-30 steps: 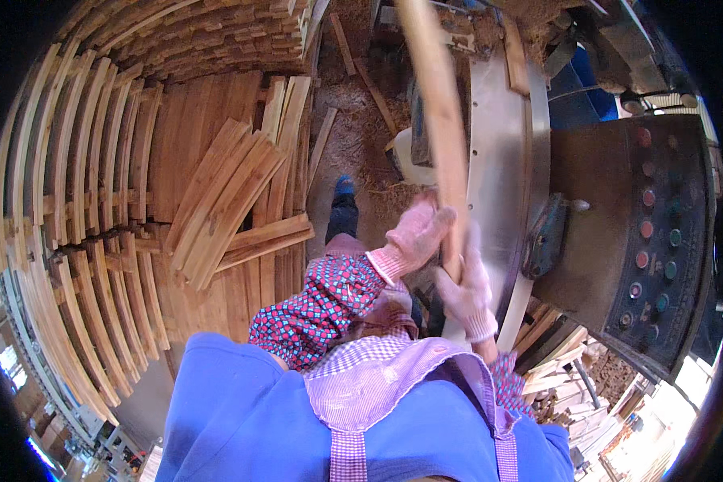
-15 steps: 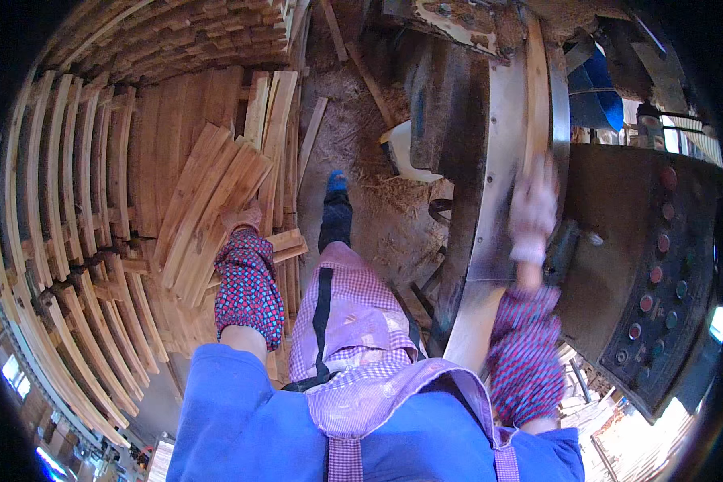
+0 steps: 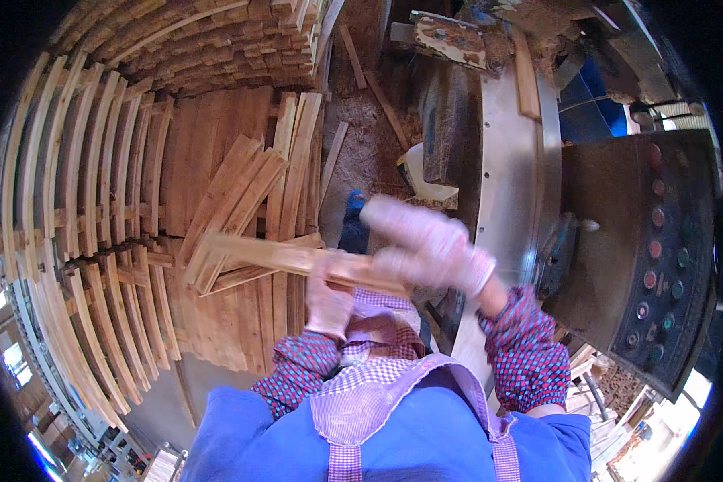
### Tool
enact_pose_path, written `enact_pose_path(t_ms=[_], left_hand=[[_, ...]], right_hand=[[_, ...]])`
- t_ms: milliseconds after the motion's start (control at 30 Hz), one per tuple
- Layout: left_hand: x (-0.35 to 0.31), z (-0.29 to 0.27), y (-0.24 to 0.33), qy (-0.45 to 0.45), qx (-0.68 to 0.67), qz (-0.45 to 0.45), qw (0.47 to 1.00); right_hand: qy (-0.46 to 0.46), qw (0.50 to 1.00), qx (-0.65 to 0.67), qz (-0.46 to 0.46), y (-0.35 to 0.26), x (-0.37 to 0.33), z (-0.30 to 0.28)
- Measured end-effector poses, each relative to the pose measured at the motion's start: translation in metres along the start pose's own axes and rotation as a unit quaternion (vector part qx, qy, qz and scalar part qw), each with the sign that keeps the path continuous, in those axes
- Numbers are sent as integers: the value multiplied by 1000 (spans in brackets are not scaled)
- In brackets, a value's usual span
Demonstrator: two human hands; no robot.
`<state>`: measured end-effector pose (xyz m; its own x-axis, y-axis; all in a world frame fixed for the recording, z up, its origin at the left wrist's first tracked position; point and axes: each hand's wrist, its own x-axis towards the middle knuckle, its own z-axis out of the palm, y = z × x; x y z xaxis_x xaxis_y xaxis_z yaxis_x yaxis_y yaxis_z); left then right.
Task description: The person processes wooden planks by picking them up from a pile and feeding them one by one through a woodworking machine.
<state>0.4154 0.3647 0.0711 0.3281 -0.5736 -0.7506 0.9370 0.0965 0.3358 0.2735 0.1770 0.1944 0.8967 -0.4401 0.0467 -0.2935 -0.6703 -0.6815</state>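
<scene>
My left hand point(image 3: 329, 305), in a pale work glove, grips a wooden strip point(image 3: 273, 255) held crosswise in front of my apron. The strip's far left end reaches over the stack of loose wooden boards point(image 3: 237, 201). Blurred by motion, my gloved right hand point(image 3: 438, 245) is at the strip's right end, its fingers stretched out and apart from the thumb. Whether that thumb touches the strip I cannot make out. Another wooden strip point(image 3: 527, 76) lies at the far end of the machine's metal bed point(image 3: 510, 177).
A dark control panel point(image 3: 655, 257) with red and green buttons stands at the right. Slatted wood stacks point(image 3: 80, 161) fill the left side. Behind them rises a large lumber pile point(image 3: 209, 48). A white container point(image 3: 426, 177) sits on the sawdust-strewn floor beside the machine.
My left hand has come from the board stack toward my body, holding a strip. My right hand has left the wood on the metal bed and swung left. The strip on the bed lies farther away.
</scene>
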Motion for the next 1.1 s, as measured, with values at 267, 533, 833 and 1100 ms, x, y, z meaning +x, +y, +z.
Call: enact_pose_path(t_ms=[267,533,833,1100], left_hand=[[-48,84,-44,-131,157,0,979],[-11,125,-65,-171,169,-83,967],[9,123,-50,-155,179,-36,971],[5,153,-73,-199,369,91,903]], right_hand=[[136,952,100,255,-92,-151,56],[217,841,-277,411,-23,-203,79],[301,828,-350,317,204,-38,-98],[185,952,156,186,2,-85,12]])
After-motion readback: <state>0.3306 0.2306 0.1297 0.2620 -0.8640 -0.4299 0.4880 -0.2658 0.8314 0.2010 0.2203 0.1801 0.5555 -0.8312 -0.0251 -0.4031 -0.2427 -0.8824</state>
